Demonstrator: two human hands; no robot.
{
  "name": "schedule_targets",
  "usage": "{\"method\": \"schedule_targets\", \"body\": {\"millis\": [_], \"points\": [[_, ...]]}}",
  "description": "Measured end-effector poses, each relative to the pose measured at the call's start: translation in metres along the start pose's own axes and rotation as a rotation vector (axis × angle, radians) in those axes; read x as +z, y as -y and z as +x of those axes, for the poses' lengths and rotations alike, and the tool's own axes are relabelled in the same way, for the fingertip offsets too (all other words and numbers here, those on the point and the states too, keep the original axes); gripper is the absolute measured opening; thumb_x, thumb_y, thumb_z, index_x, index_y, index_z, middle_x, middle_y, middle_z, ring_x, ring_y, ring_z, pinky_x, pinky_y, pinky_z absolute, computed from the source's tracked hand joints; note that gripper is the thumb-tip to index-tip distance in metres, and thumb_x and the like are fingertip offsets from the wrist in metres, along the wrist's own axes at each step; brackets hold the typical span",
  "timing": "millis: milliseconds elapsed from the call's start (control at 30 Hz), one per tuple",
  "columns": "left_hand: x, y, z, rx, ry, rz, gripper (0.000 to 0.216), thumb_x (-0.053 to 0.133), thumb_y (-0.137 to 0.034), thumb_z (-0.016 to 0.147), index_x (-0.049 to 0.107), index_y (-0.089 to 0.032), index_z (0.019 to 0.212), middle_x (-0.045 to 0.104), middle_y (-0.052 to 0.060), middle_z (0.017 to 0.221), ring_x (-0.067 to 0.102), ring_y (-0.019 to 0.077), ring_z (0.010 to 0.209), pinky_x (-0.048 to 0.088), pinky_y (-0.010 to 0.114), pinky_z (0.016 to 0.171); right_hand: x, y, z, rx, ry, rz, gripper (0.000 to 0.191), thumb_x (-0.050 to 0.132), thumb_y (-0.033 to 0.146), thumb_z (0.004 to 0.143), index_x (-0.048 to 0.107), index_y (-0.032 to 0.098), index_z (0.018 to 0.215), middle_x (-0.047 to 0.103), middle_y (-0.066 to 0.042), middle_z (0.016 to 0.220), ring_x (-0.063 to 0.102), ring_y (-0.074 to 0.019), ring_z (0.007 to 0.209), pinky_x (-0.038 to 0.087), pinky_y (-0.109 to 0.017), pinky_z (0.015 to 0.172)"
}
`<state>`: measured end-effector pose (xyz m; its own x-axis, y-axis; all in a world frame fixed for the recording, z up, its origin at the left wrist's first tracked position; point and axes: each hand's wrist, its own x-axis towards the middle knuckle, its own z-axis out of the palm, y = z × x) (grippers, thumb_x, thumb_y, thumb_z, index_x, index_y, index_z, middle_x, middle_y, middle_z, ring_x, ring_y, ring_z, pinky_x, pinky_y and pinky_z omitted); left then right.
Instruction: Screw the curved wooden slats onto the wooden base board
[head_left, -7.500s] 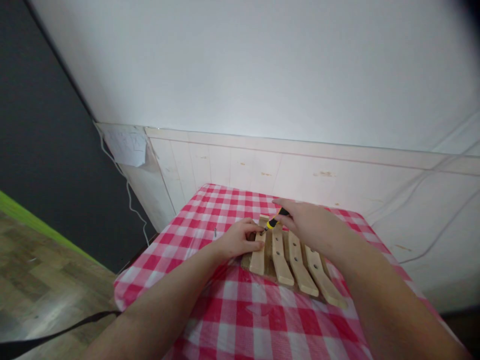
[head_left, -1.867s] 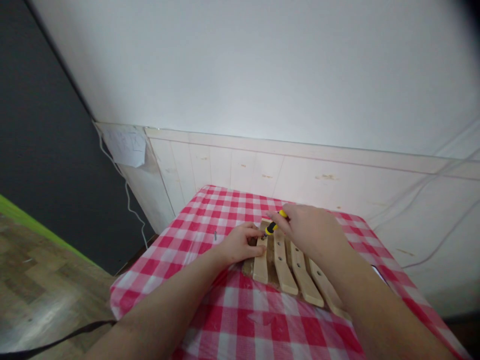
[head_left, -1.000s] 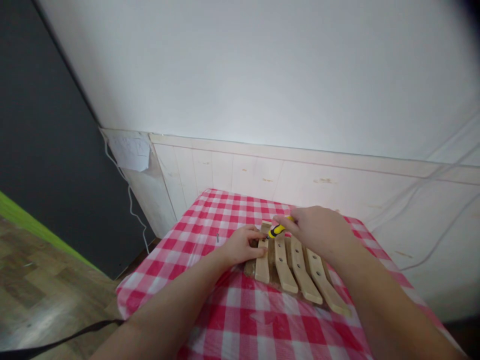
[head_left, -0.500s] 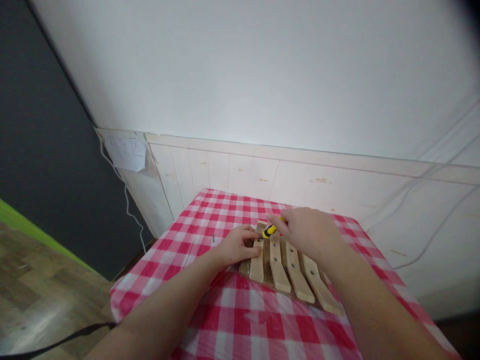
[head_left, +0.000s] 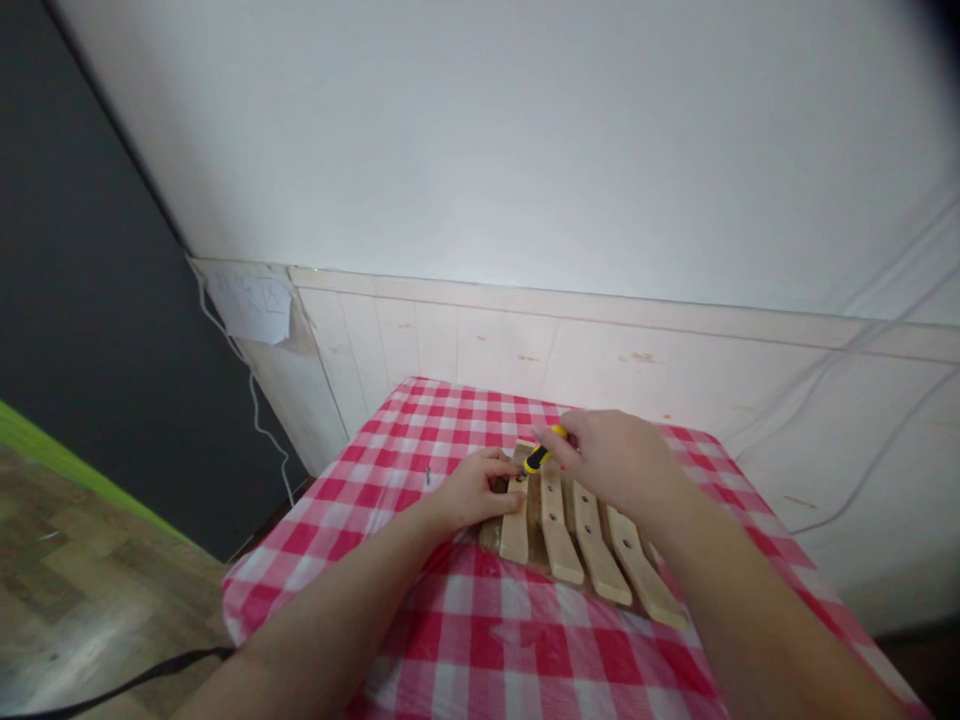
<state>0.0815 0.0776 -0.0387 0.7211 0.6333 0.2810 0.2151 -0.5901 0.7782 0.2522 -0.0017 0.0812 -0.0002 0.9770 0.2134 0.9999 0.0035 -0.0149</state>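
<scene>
A wooden rack (head_left: 577,545) of several pale slats with screw holes lies on a table with a red and white checked cloth (head_left: 487,640). My left hand (head_left: 472,490) rests on the leftmost slat and holds it down near its far end. My right hand (head_left: 611,460) grips a small yellow and black screwdriver (head_left: 541,455), whose tip points down at the far end of that leftmost slat, close to my left fingers.
A single loose screw (head_left: 427,474) lies on the cloth left of my left hand. A white panelled wall (head_left: 600,340) stands right behind the table, with a sheet of paper (head_left: 251,300) and a white cable on it. Wooden floor shows at the left.
Both hands stay on the rack and the screwdriver stays at the leftmost slat. My right hand's grip on the handle shifts slightly from frame to frame; the view wobbles a little.
</scene>
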Motion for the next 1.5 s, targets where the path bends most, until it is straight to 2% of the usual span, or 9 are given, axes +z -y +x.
{"method": "schedule_targets", "body": {"millis": [300, 467, 600, 733, 833, 967, 1167, 1400, 1500], "points": [[0.0, -0.001, 0.0, -0.002, 0.0, -0.005, 0.021, 0.067, -0.024, 0.072, 0.071, -0.014, 0.09, 0.058, 0.004, 0.086, 0.053, 0.0134, 0.075, 0.042, 0.024, 0.064, 0.0, -0.008, -0.001, -0.243, 0.026, 0.288, 0.024, 0.046, 0.022, 0.088, 0.066, 0.019, 0.1, 0.071, -0.007, 0.097, 0.063, -0.0165, 0.081, 0.043, -0.027, 0.07], [0.0, 0.0, 0.0, 0.007, -0.005, -0.03, 0.021, 0.067, -0.022, 0.072, 0.071, -0.012, 0.09, 0.058, 0.005, 0.088, 0.054, 0.0141, 0.077, 0.042, 0.025, 0.066, -0.003, 0.001, -0.002, -0.02, 0.014, -0.011, 0.039, 0.041, 0.049, 0.09, 0.066, 0.019, 0.09, 0.07, -0.011, 0.08, 0.063, -0.0229, 0.069, 0.034, -0.03, 0.054], [0.001, 0.004, 0.0, 0.023, -0.004, -0.019, 0.021, 0.066, -0.022, 0.073, 0.071, -0.014, 0.091, 0.06, 0.006, 0.095, 0.056, 0.0159, 0.084, 0.045, 0.027, 0.073, -0.001, 0.006, -0.003, -0.06, 0.025, 0.018, 0.036, 0.04, 0.046, 0.092, 0.065, 0.02, 0.092, 0.07, -0.009, 0.08, 0.063, -0.0219, 0.069, 0.035, -0.029, 0.055], [0.0, 0.001, 0.001, 0.01, -0.001, 0.024, 0.019, 0.066, -0.022, 0.073, 0.07, -0.014, 0.089, 0.061, 0.006, 0.091, 0.056, 0.0166, 0.084, 0.045, 0.027, 0.073, 0.005, -0.002, -0.002, -0.215, 0.011, 0.188, 0.029, 0.045, 0.035, 0.09, 0.065, 0.018, 0.101, 0.07, -0.011, 0.101, 0.065, -0.0222, 0.086, 0.045, -0.032, 0.071], [-0.001, -0.001, 0.0, 0.019, -0.001, 0.036, 0.014, 0.066, -0.02, 0.073, 0.07, -0.013, 0.084, 0.06, 0.005, 0.086, 0.055, 0.0159, 0.081, 0.044, 0.026, 0.071, 0.01, -0.008, 0.001, -0.271, -0.057, 0.291, 0.037, 0.039, 0.022, 0.091, 0.058, 0.015, 0.122, 0.063, -0.013, 0.124, 0.059, -0.0222, 0.111, 0.043, -0.034, 0.09], [-0.001, 0.001, 0.0, 0.033, 0.02, 0.028, 0.016, 0.065, -0.02, 0.074, 0.071, -0.014, 0.087, 0.06, 0.005, 0.089, 0.056, 0.0157, 0.083, 0.045, 0.026, 0.072, 0.011, -0.007, 0.002, -0.27, -0.001, 0.299, 0.033, 0.042, 0.026, 0.091, 0.06, 0.016, 0.117, 0.069, -0.01, 0.107, 0.063, -0.02, 0.092, 0.044, -0.03, 0.077], [-0.001, 0.001, 0.0, 0.0, 0.022, -0.027, 0.028, 0.068, -0.023, 0.074, 0.071, -0.016, 0.1, 0.061, 0.006, 0.099, 0.057, 0.0156, 0.083, 0.047, 0.027, 0.074, 0.011, -0.004, 0.007, -0.139, -0.052, 0.103, 0.036, 0.034, 0.03, 0.094, 0.064, 0.017, 0.078, 0.068, -0.008, 0.079, 0.06, -0.0194, 0.072, 0.038, -0.03, 0.064], [-0.001, 0.003, 0.0, 0.034, 0.033, 0.014, 0.02, 0.065, -0.023, 0.076, 0.072, -0.014, 0.093, 0.061, 0.006, 0.094, 0.057, 0.0164, 0.084, 0.047, 0.026, 0.074, 0.006, -0.005, 0.002, -0.151, -0.045, 0.435, 0.028, 0.051, 0.033, 0.088, 0.067, 0.018, 0.104, 0.072, -0.007, 0.099, 0.065, -0.0168, 0.081, 0.047, -0.027, 0.071], [0.0, 0.005, 0.0, 0.05, 0.036, 0.03, 0.02, 0.064, -0.022, 0.076, 0.072, -0.013, 0.092, 0.061, 0.006, 0.092, 0.057, 0.0166, 0.085, 0.046, 0.026, 0.074, 0.004, -0.002, -0.002, -0.243, 0.037, 0.5, 0.023, 0.053, 0.029, 0.084, 0.067, 0.019, 0.1, 0.072, -0.006, 0.095, 0.064, -0.0149, 0.074, 0.047, -0.026, 0.066]]}}
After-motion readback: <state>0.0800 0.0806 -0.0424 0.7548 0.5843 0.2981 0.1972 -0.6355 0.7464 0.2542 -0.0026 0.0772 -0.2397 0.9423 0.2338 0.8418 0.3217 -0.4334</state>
